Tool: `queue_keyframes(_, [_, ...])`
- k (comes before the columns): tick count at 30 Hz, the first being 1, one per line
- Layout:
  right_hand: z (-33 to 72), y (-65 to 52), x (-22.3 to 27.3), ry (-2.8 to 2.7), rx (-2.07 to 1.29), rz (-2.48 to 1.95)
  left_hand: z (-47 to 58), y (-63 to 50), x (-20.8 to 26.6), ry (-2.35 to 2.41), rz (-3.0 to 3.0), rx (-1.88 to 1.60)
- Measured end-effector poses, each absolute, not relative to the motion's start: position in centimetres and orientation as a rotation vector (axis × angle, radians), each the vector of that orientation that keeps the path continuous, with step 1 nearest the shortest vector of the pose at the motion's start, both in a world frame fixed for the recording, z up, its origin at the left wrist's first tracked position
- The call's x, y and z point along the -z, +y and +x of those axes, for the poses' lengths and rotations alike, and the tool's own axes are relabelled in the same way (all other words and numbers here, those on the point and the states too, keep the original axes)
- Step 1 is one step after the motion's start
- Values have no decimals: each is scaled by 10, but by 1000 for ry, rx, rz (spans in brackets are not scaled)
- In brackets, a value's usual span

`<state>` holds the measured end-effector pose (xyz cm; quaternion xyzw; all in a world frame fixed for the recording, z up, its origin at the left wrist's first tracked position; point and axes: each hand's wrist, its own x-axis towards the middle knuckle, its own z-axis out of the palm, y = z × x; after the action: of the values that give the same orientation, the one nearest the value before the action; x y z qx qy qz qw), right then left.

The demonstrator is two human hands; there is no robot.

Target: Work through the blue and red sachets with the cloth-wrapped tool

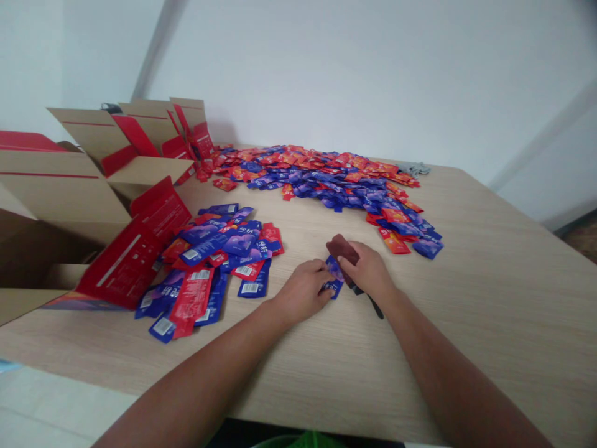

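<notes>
On the table in front of me lies a blue and purple packet. My left hand has its fingers curled onto the packet's left edge, pressing it against the tabletop. My right hand is closed around a brown, folded, cloth-like piece, held over the packet's right side. A thin black strip sticks out below the right hand; what it belongs to is hidden. Left of my hands, blue and red packets are heaped loosely, with printed labels and barcodes on several.
A long pile of red, orange and blue packets curves across the back of the table. Open cardboard boxes with red flaps stand along the left side. A grey crumpled cloth-like item lies at the far edge by the wall.
</notes>
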<state>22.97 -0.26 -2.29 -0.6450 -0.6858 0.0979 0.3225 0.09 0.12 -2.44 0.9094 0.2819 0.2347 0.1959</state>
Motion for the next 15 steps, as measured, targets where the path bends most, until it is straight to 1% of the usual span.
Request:
queue_keyframes(8, [221, -7, 22, -1931, -314, -1513, 2, 0, 21, 783, 2542, -641])
queue_keyframes(15, [225, -5, 20, -1819, -243, -1710, 3, -2, 21, 826, 2524, -643])
